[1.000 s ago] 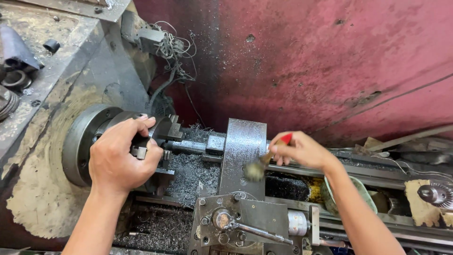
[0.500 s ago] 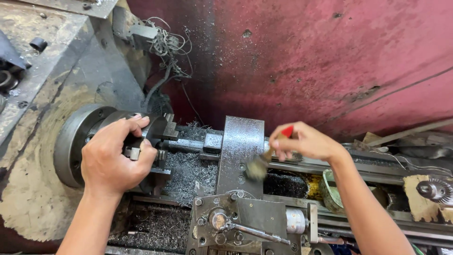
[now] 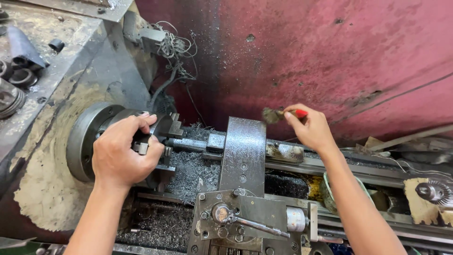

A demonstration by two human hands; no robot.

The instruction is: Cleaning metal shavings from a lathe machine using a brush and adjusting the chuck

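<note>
My left hand (image 3: 123, 156) is wrapped around the lathe chuck (image 3: 89, 139), fingers curled over its jaws. My right hand (image 3: 309, 128) pinches a red-handled brush (image 3: 278, 114), its bristles seemingly worn, raised above the carriage plate (image 3: 243, 153) near the red wall (image 3: 330, 56).

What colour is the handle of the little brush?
Red; the brush handle peeks out of the right hand in the head view.
</note>
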